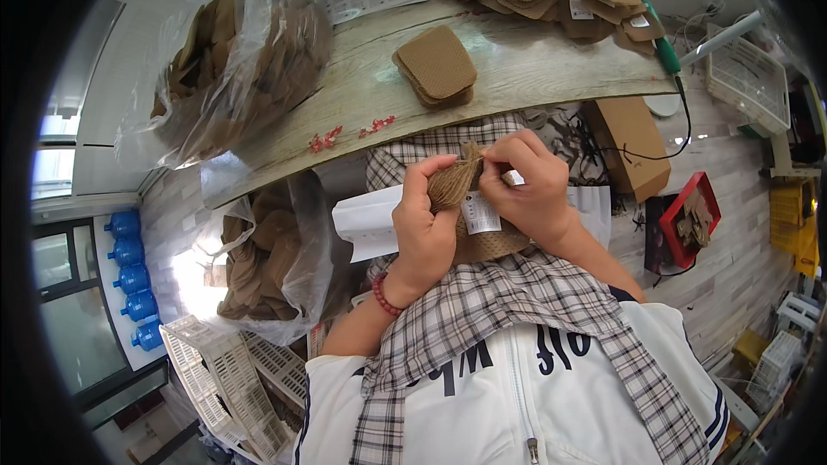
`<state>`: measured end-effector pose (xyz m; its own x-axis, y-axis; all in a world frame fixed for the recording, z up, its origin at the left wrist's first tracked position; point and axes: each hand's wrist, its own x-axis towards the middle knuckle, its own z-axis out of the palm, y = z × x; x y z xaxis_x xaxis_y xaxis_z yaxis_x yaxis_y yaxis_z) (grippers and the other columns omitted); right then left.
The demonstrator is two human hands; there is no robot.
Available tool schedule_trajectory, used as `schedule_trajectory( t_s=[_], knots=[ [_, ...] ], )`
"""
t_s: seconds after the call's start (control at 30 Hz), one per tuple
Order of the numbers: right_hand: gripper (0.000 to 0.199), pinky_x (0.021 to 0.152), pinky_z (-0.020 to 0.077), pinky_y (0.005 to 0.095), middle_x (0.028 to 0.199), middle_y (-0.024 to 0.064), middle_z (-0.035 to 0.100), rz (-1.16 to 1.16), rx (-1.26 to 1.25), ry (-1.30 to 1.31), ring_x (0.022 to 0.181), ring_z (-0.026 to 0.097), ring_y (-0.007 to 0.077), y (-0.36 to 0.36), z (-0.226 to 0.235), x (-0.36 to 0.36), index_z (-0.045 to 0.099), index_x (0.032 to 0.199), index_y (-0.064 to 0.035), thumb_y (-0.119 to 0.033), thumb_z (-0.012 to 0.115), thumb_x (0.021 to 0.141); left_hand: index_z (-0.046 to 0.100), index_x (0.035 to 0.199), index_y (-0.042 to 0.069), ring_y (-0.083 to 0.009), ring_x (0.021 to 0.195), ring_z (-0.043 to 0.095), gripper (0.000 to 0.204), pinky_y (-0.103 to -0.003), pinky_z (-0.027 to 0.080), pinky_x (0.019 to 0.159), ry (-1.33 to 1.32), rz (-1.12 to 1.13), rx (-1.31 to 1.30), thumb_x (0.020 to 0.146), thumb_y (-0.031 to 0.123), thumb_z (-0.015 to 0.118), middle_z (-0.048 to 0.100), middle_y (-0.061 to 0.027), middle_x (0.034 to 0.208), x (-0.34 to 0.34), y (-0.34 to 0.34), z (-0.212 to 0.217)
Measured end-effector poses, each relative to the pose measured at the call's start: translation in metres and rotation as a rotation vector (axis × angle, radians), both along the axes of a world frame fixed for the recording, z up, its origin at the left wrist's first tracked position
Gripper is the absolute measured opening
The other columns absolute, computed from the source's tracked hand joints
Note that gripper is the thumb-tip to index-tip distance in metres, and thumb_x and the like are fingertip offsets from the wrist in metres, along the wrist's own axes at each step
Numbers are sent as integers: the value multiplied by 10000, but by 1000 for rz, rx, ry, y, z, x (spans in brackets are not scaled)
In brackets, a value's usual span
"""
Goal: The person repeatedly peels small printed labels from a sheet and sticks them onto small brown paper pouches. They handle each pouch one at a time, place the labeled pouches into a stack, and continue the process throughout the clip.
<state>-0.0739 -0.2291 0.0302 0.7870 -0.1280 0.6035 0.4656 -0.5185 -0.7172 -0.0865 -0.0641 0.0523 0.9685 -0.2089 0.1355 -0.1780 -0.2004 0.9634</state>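
**Editor:** Where is the bundle, and whose grip is it in?

**Photographer:** A brown twine bundle [452, 188] sits between two bare hands above a plaid apron [457, 293], just off the near edge of a pale wood-grain surface [362, 77]. The left hand [426, 232] pinches its side between thumb and curled fingers; the right hand [527, 185] pinches its gathered top with the fingertips.

**Editor:** What might go wrong?

**Photographer:** A slackened pinch could let the strands splay, as the neck is narrow and may rely on those fingertips. A hard tug could fray or snap a strand. The white label [481, 212] underneath could crease if the right hand presses down.

**Editor:** And the textures?

**Photographer:** The twine looks coarse and ridged, flaring from its tight neck. Below lies a brown pad [489, 248] dotted in a regular pattern; whether the two are joined cannot be told. On the surface, a stack of tan pads [438, 60] shows rounded corners and a fine grain, near small red bits [324, 139]. At left, a crinkled clear bag [250, 77] bulges with brown pieces.
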Motion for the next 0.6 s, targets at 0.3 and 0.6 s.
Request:
schedule_trajectory(
  t_s=[0.3,0.6],
  knots=[
    [121,523,507,269,796,76,619,44,244,173,628,626,143,0,1,-3,654,829,2,46,696,724,574,1193,1,-118,998,596,330,-254,472,900,17,-26,-75,878,-96,598,619,-62,1100,2,1,-5],
    [174,512,512,309,800,79,636,81,-199,-151,612,619,223,-10,-1,-4,670,830,-41,13,739,679,552,1218,21,-121,1032,590,308,-259,473,925,147,-63,-269,926,-69,587,597,-50,1129,4,5,-16]
  ],
)
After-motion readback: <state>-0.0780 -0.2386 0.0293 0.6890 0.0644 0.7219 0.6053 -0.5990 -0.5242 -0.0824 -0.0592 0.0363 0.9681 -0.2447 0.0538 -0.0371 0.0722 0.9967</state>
